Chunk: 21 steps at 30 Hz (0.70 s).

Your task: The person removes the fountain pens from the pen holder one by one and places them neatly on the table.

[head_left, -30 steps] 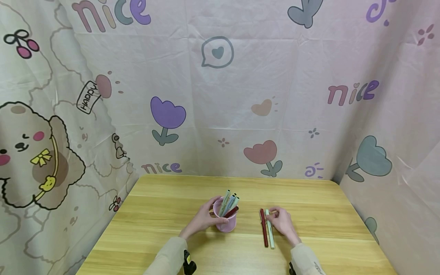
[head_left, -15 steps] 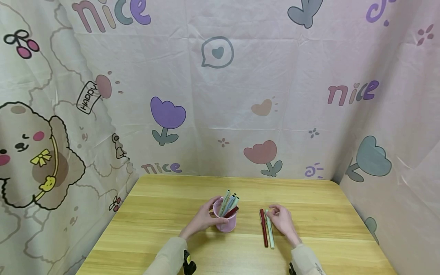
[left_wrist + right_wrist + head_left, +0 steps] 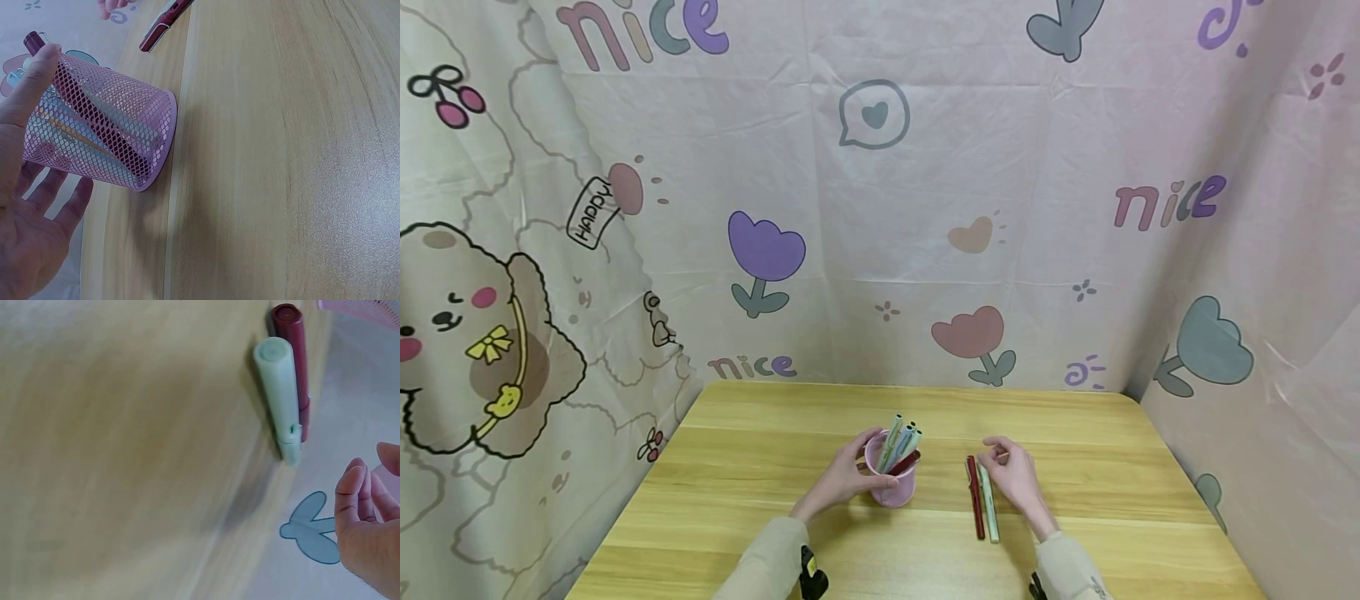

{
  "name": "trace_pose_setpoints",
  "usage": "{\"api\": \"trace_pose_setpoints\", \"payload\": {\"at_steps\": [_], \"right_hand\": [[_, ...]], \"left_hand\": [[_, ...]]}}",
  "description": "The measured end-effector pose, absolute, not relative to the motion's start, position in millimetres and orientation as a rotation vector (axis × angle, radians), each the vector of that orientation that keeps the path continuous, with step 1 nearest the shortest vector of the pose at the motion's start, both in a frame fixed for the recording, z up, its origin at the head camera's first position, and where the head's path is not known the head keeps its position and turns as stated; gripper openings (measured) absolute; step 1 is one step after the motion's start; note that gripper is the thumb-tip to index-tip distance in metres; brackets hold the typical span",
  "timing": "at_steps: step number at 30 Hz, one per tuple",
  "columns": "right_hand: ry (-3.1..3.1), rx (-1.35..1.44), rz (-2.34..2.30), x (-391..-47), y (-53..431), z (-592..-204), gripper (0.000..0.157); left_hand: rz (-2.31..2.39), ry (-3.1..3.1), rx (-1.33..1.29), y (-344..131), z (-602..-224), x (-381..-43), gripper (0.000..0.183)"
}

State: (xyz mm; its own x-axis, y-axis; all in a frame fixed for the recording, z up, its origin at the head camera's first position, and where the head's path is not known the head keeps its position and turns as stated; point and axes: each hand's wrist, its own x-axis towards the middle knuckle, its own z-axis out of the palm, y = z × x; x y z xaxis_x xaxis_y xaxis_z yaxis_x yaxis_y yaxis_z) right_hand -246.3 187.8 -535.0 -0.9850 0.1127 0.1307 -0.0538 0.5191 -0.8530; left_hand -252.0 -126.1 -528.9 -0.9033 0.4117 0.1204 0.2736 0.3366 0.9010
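Observation:
My left hand [image 3: 841, 482] grips a pink mesh pen holder [image 3: 895, 497] near its rim, thumb on the near side and fingers around the far side. Several pens in pale green and blue [image 3: 901, 442] lean inside it with a dark red one [image 3: 87, 106]. To its right, a dark red pen [image 3: 975, 498] and a light green pen [image 3: 990, 510] lie side by side on the table. My right hand [image 3: 1017, 478] hovers by the far end of the light green pen, fingers loosely bent and holding nothing; in the right wrist view a gap separates its fingertips [image 3: 355, 472] from the pens.
The wood-grain table [image 3: 760, 442] stretches out under everything. Behind it hangs a pale cloth [image 3: 865, 217] printed with flowers and words, and another printed cloth [image 3: 475, 500] hangs on the left.
My right hand has drifted slightly away from me, off the light green pen toward its far end. My left hand, the pen holder and both lying pens stay in place.

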Motion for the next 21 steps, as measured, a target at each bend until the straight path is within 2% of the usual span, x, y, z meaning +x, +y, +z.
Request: {"api": "trace_pose_setpoints", "payload": {"at_steps": [21], "right_hand": [[-2.504, 0.172, 1.579, -238.7, 165.1, -510.7, 0.019]], "left_hand": [[1.626, 2.448, 0.615, -126.3, -530.6, -252.4, 0.096]]}}
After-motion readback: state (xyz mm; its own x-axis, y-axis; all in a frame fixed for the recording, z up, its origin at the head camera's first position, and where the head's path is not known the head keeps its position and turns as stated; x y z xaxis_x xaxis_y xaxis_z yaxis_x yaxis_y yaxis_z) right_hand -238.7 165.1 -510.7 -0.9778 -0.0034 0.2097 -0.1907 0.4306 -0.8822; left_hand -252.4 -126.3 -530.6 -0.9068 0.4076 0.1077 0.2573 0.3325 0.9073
